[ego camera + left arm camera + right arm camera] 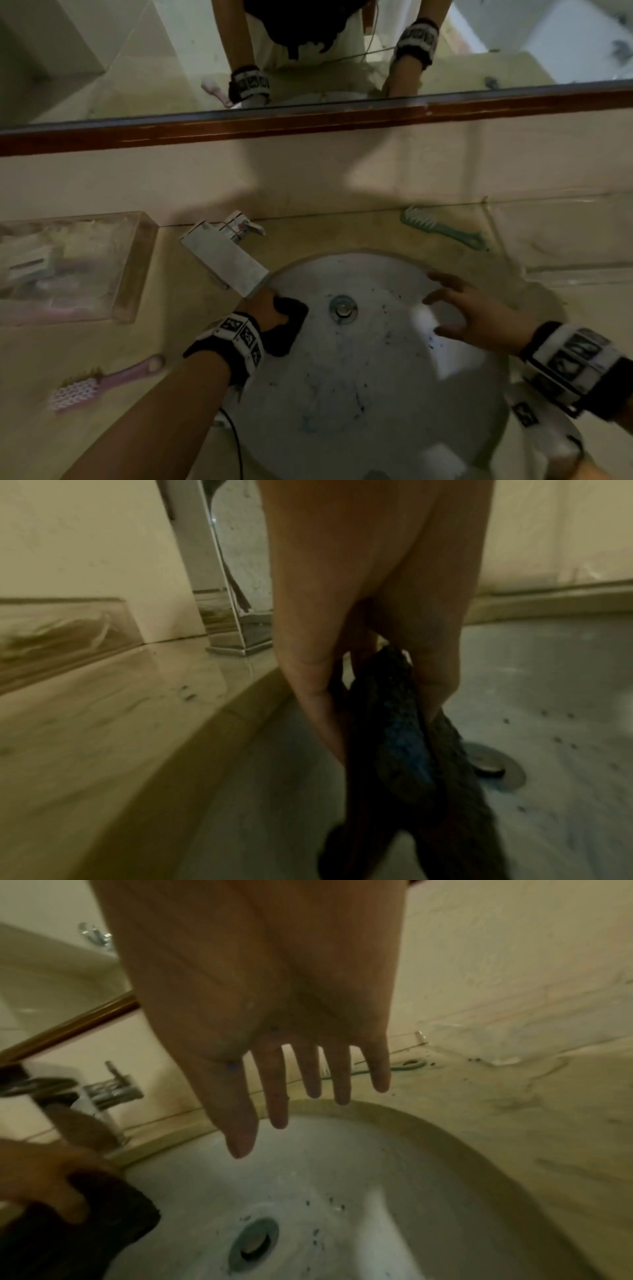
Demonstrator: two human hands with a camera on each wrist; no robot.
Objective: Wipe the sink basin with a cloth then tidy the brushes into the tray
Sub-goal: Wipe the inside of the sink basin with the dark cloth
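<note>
I see one sink basin (359, 377), one dark cloth (286, 325) pinched in my left hand (267, 308) at basin's left wall, right hand (479, 308) fingers spread holding nothing, two brushes: pink brush (99, 383), green comb (442, 228), one clear tray (130, 270) far left

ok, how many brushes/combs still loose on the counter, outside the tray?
2. A pink brush lies on the counter left of the sink basin; a green comb lies behind it, near the wall. The clear tray at far left holds blurred items I can't count.
</note>
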